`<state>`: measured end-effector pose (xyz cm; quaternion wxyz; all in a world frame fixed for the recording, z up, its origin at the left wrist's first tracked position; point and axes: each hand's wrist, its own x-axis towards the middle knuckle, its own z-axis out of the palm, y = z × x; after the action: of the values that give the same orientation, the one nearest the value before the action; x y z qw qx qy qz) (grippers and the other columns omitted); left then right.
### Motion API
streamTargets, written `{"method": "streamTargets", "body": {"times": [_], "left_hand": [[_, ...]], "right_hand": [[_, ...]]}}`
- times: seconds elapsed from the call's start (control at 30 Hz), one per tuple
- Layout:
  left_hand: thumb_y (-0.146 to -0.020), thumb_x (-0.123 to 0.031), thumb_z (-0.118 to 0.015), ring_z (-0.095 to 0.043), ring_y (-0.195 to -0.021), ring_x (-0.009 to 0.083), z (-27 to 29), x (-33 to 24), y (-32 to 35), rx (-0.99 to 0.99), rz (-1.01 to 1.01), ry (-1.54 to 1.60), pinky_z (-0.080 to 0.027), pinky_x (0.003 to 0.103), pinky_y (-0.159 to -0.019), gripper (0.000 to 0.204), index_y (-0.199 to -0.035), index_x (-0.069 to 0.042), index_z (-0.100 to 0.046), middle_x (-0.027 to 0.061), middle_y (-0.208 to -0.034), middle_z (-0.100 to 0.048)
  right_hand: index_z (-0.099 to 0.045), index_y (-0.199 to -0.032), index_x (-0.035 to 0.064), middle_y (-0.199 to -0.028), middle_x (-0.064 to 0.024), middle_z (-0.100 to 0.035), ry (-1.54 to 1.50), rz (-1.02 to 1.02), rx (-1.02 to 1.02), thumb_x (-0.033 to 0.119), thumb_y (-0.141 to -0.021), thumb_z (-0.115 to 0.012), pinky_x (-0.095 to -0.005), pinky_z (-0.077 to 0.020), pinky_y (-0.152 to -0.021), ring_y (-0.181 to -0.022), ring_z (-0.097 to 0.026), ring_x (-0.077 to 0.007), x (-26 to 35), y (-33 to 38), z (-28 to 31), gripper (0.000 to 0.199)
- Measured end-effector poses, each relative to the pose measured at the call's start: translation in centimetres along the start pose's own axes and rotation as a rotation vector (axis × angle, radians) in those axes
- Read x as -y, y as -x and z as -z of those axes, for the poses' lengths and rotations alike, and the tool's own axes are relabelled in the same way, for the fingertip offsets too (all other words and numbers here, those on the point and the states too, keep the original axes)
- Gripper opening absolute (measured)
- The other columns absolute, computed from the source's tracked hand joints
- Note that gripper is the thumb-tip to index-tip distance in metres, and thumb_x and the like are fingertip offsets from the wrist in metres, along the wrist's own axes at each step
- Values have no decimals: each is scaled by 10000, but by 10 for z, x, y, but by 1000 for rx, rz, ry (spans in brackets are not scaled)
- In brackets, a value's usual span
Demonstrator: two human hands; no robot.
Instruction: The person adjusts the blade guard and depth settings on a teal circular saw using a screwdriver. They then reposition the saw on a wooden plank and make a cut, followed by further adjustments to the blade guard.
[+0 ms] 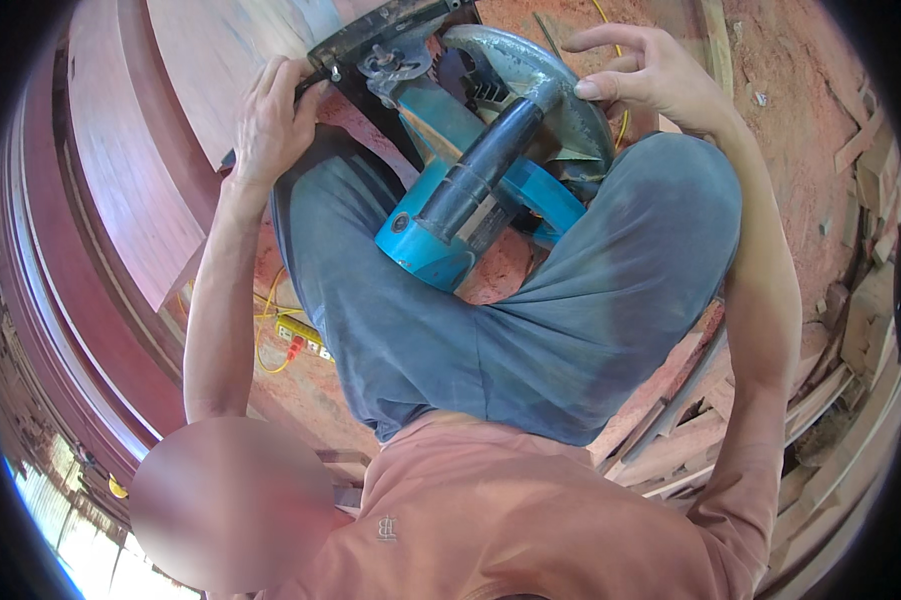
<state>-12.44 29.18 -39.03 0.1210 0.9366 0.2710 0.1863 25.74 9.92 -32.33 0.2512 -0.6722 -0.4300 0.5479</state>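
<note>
A blue and black circular saw [437, 231] rests tilted between my bent knees, its motor end toward me. Its rounded grey metal guard [530, 68] faces up at the right, and the black base plate [390, 32] lies along the far left side. My left hand [275, 120] is closed around a dark slim tool [307, 88], whose far end meets the saw near the base plate; most of it is hidden in the fist. At the guard's right edge, my right hand [655, 85] has its fingers apart, with the thumb tip against or close to the rim.
Long reddish-brown boards [120, 150] stretch along the left. A yellow power strip [300, 333] with a red plug and yellow cord lies on the dusty ground [780, 190] beside my left leg. Wood offcuts [870, 310] pile up on the right.
</note>
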Motion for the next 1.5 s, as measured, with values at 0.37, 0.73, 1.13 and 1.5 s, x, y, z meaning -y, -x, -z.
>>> {"method": "streamTargets", "body": {"times": [0.37,0.73,1.13,1.5], "left_hand": [[-923,-124,-753,-663,-927,369,1,0,-1,-8,-19,-9,-529,455,-800,190,-1039,-29,-637,139,-958,-650],[-932,-129,-741,-662,-948,383,-1,4,-2,6,-21,-11,-529,464,-818,188,-1047,-31,-631,149,-978,-651],[-946,-133,-732,-657,-941,394,-1,7,-2,3,-70,-18,-530,466,-813,191,-1066,-30,-626,156,-980,-645],[-953,-137,-725,-653,-933,409,-2,9,-3,3,-85,-21,-527,479,-796,189,-1060,-33,-610,167,-969,-637]], "right_hand": [[-729,-1223,67,-713,54,-501,185,184,14,310,-824,-903,-275,-343,-615,-642,-483,-72,-16,-2,-4,498],[-758,-1136,94,-716,50,-456,186,227,7,287,-795,-911,-316,-342,-620,-677,-456,-89,-18,-2,-9,421],[-733,-1134,86,-740,32,-499,214,239,-4,279,-804,-897,-328,-356,-649,-702,-467,-109,-20,-2,-11,416],[-719,-1155,92,-777,34,-509,180,207,-4,260,-804,-902,-318,-375,-701,-762,-495,-117,-23,1,-11,430]]}}
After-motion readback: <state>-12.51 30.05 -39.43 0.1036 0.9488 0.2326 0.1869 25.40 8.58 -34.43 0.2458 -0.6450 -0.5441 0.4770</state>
